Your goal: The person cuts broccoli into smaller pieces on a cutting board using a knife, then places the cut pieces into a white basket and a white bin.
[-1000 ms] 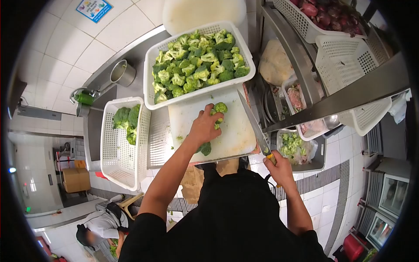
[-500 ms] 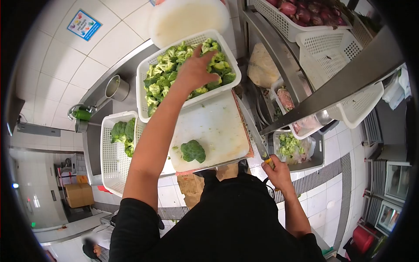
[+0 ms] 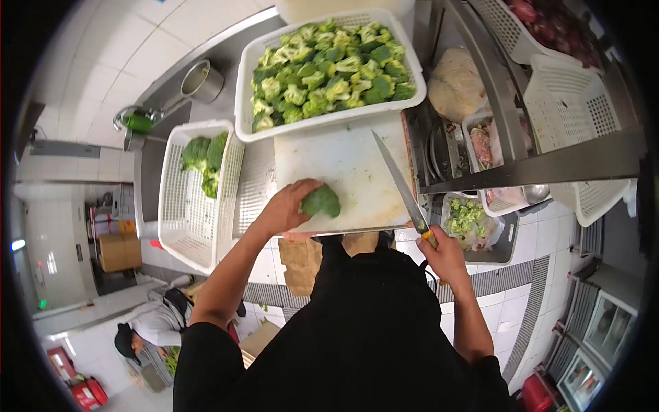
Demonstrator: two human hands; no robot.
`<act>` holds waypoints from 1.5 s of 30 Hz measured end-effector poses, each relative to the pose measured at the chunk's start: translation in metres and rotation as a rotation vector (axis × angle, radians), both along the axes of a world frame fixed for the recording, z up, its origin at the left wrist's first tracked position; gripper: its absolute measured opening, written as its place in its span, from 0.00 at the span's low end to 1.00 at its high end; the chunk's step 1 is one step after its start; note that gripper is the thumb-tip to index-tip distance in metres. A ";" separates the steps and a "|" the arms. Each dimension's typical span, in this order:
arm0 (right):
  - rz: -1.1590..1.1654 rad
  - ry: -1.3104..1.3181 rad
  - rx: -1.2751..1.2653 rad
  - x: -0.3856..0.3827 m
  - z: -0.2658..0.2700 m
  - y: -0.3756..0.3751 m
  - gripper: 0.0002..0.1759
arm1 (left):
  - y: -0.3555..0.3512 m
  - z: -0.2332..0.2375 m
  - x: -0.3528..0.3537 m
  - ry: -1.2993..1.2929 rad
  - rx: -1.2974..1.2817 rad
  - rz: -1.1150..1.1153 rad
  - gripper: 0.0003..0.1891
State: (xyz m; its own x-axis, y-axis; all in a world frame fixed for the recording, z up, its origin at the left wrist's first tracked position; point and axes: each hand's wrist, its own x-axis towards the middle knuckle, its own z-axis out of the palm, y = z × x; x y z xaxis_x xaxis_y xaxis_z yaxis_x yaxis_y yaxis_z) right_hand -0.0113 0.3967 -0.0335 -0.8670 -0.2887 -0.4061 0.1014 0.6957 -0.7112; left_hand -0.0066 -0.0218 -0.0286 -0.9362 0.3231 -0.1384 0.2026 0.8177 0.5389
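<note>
On the white cutting board (image 3: 364,172) lies a head of broccoli (image 3: 322,202), near the board's front left. My left hand (image 3: 291,204) has its fingers closed around the left side of that head. In my right hand (image 3: 445,255) is a knife (image 3: 399,178), gripped by its yellow handle; the blade slants over the right part of the board, tip pointing away from me. Behind the board stands a white basket (image 3: 241,103) heaped with cut broccoli florets (image 3: 322,79). Left of the board, another white basket (image 3: 182,233) holds a few broccoli heads (image 3: 206,161).
A metal shelf frame (image 3: 542,168) with baskets and red onions (image 3: 549,31) rises on the right. Below it, a grey tub (image 3: 504,244) contains broccoli trimmings (image 3: 465,218). A metal pot (image 3: 203,82) stands back left. Another person (image 3: 151,323) is at lower left.
My left hand has come back from the floret basket to the broccoli head on the board. The knife has swung inward, its blade now over the board. The camera view has shifted.
</note>
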 end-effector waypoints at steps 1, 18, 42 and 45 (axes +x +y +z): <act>0.021 -0.006 0.012 -0.005 0.007 -0.006 0.21 | 0.006 0.001 -0.003 -0.006 0.012 0.021 0.41; 0.171 -0.057 0.172 0.016 0.057 -0.038 0.22 | 0.038 -0.029 0.001 0.041 0.494 0.501 0.41; 0.293 -0.161 0.220 0.020 0.088 -0.041 0.24 | 0.075 -0.028 0.004 0.162 0.378 0.692 0.31; 0.310 -0.208 0.248 0.021 0.096 -0.042 0.24 | 0.077 -0.029 0.008 0.162 0.394 0.705 0.32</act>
